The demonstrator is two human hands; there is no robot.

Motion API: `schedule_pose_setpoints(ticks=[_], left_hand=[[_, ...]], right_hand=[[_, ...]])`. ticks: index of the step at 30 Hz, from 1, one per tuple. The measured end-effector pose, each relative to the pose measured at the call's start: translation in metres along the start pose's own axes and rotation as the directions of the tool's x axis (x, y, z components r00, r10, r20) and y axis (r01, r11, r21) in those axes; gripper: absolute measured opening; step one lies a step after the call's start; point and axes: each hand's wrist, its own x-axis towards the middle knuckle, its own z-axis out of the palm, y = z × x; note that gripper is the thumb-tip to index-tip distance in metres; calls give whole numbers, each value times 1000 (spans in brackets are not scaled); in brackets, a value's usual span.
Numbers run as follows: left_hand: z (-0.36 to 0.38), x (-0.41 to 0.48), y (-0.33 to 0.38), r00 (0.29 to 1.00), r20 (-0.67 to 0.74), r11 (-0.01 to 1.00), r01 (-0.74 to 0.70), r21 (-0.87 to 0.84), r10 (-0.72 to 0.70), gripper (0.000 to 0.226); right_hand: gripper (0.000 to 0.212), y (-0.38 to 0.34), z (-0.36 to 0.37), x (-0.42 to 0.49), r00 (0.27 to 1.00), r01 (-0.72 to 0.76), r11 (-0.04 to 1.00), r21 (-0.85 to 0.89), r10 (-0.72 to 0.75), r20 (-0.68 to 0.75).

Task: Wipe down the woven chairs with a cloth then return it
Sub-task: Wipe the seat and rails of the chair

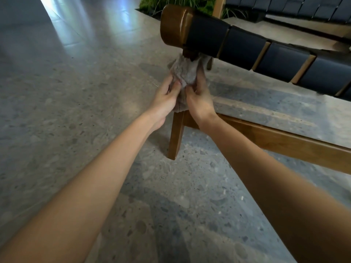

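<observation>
A grey cloth (185, 73) is wrapped around the upper part of a brown wooden chair leg (176, 136), just under the rounded wooden rail end (173, 25). My left hand (166, 97) grips the cloth from the left and my right hand (199, 99) grips it from the right, both closed around the leg. Dark woven straps (266, 52) run along the rail to the right. A lower wooden crossbar (275, 139) extends right from the leg. The leg section under the cloth is hidden.
Speckled terrazzo floor (76, 92) spreads left and below. A second woven chair (303, 6) stands at the top right, behind the first. Green plants (171, 1) grow in a bed at the top centre. A raised stone step (266, 111) lies under the chair.
</observation>
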Motion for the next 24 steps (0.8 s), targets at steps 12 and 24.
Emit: schedule_pose_setpoints(ticks=[12, 24], left_hand=[[-3, -30, -57, 999, -40, 999, 35, 30, -33, 42], [-9, -63, -100, 983, 12, 982, 182, 50, -183, 46]], right_hand=[[49, 48, 23, -63, 954, 57, 940, -338, -152, -260], [52, 84, 43, -104, 918, -333, 913, -236, 256, -304]])
